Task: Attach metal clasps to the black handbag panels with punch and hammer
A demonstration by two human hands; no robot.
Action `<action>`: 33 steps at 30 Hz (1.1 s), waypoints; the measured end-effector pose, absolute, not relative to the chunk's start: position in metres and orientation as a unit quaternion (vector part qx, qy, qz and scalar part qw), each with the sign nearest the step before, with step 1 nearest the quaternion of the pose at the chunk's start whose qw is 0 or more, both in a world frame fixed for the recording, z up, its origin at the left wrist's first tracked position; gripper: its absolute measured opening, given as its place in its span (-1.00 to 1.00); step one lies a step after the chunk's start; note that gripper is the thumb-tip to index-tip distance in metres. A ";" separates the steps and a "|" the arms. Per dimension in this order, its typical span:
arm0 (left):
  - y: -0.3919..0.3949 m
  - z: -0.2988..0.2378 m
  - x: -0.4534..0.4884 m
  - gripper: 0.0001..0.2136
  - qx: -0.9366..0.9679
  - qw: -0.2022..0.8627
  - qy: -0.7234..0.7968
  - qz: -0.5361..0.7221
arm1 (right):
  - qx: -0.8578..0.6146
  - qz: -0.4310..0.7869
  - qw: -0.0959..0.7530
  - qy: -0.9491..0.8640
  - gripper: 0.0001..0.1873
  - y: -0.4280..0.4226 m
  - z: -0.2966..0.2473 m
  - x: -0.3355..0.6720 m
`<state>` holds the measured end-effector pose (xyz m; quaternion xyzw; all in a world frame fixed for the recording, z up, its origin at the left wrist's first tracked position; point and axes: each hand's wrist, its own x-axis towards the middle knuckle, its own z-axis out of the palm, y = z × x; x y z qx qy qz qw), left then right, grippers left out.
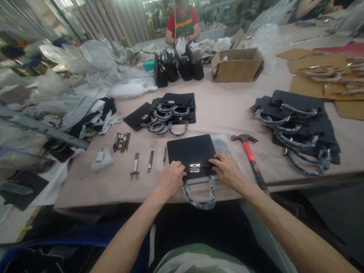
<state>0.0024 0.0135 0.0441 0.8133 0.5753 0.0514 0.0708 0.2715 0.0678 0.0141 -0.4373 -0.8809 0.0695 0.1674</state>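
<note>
A flat black handbag panel [191, 149] lies in front of me on a pale slab [226, 146]. Its silver clasp [195, 168] faces up, and its plastic-wrapped handle [200, 204] hangs toward me over the table's front edge. My left hand [172, 175] is closed at the panel's lower left corner, fingers curled on the edge. At the lower right edge, near the handle's end, the thumb and fingers of my right hand [226, 169] pinch the panel; the fingertips partly hide what they grip.
A claw hammer [249, 154] with a red and black handle lies right of the slab. Small metal tools [135, 167] lie to the left. Stacked handbag panels [170, 110] lie behind and more panels [304, 125] at right. Farther back stand black bags [184, 66], a cardboard box [238, 66] and a person.
</note>
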 end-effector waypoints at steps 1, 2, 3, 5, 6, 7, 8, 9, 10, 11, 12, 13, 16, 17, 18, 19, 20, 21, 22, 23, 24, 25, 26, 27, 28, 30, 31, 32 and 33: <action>0.014 0.045 0.004 -0.91 0.825 0.057 0.562 0.026 | -0.423 0.058 0.156 -0.890 -0.71 0.069 0.017 0.270; 0.015 0.045 0.005 -0.88 0.837 0.043 0.545 0.006 | -0.405 0.047 0.140 -0.902 -0.70 0.070 0.019 0.269; 0.015 0.046 0.005 -0.85 0.849 0.030 0.527 -0.009 | -0.383 0.036 0.121 -0.915 -0.69 0.070 0.022 0.267; 0.013 0.046 0.004 -0.79 0.866 0.010 0.500 -0.023 | -0.341 0.016 0.090 -0.935 -0.65 0.070 0.025 0.264; 0.011 0.044 0.002 -0.77 0.870 0.004 0.492 -0.022 | -0.326 0.010 0.082 -0.942 -0.62 0.070 0.026 0.263; 0.010 0.042 0.000 -0.76 0.873 0.003 0.487 -0.015 | -0.316 0.007 0.080 -0.945 -0.62 0.071 0.026 0.263; 0.008 0.039 -0.003 -0.75 0.875 0.004 0.484 0.001 | -0.310 0.010 0.082 -0.947 -0.64 0.072 0.025 0.263; 0.007 0.035 -0.007 -0.73 0.876 0.007 0.482 0.025 | -0.304 0.020 0.087 -0.949 -0.69 0.073 0.023 0.264; 0.006 0.030 -0.012 -0.71 0.876 0.010 0.478 0.056 | -0.298 0.034 0.098 -0.949 -0.74 0.074 0.021 0.265; 0.005 0.025 -0.017 -0.69 0.876 0.015 0.472 0.092 | -0.292 0.053 0.112 -0.948 -0.78 0.076 0.018 0.268; 0.005 0.020 -0.022 -0.68 0.876 0.023 0.464 0.129 | -0.285 0.073 0.130 -0.947 -0.79 0.077 0.015 0.271; 0.005 0.015 -0.027 -0.68 0.876 0.032 0.454 0.163 | -0.278 0.092 0.150 -0.944 -0.78 0.078 0.012 0.274; 0.008 0.007 -0.039 -0.69 0.876 0.071 0.416 0.233 | -0.257 0.129 0.211 -0.934 -0.73 0.080 0.005 0.281; 0.009 0.007 -0.042 -0.68 0.876 0.086 0.406 0.244 | -0.255 0.136 0.228 -0.930 -0.70 0.079 0.003 0.282; 0.010 0.007 -0.044 -0.67 0.877 0.101 0.399 0.248 | -0.257 0.143 0.244 -0.924 -0.68 0.079 0.002 0.283; 0.010 0.009 -0.047 -0.65 0.877 0.117 0.395 0.247 | -0.262 0.151 0.258 -0.918 -0.66 0.077 0.001 0.283; 0.011 0.011 -0.048 -0.64 0.876 0.133 0.396 0.242 | -0.270 0.161 0.271 -0.910 -0.65 0.076 0.000 0.282; 0.011 0.012 -0.050 -0.63 0.873 0.148 0.400 0.235 | -0.280 0.173 0.282 -0.901 -0.64 0.074 0.000 0.281; 0.012 0.014 -0.051 -0.63 0.870 0.160 0.405 0.230 | -0.290 0.185 0.289 -0.894 -0.63 0.073 0.000 0.279; 0.012 0.015 -0.051 -0.64 0.866 0.170 0.413 0.226 | -0.299 0.194 0.292 -0.888 -0.62 0.071 0.001 0.278; 0.011 0.016 -0.051 -0.65 0.861 0.177 0.421 0.224 | -0.308 0.201 0.292 -0.883 -0.61 0.070 0.002 0.276; 0.010 0.016 -0.050 -0.65 0.856 0.181 0.429 0.225 | -0.316 0.204 0.291 -0.880 -0.59 0.069 0.003 0.275; 0.009 0.015 -0.049 -0.65 0.851 0.181 0.438 0.227 | -0.324 0.207 0.290 -0.876 -0.58 0.068 0.004 0.274; 0.007 0.015 -0.047 -0.64 0.846 0.180 0.445 0.232 | -0.329 0.209 0.292 -0.873 -0.58 0.067 0.005 0.273; 0.005 0.014 -0.044 -0.64 0.840 0.179 0.453 0.237 | -0.334 0.213 0.295 -0.870 -0.59 0.067 0.006 0.273; -0.001 0.012 -0.038 -0.66 0.829 0.177 0.464 0.258 | -0.337 0.227 0.302 -0.863 -0.63 0.067 0.006 0.274; -0.004 0.012 -0.035 -0.67 0.821 0.176 0.470 0.271 | -0.340 0.233 0.306 -0.858 -0.66 0.068 0.004 0.274; -0.006 0.011 -0.034 -0.69 0.810 0.174 0.480 0.288 | -0.345 0.237 0.312 -0.853 -0.68 0.069 0.003 0.274; -0.008 0.010 -0.034 -0.70 0.795 0.169 0.499 0.302 | -0.352 0.237 0.320 -0.847 -0.70 0.071 0.000 0.274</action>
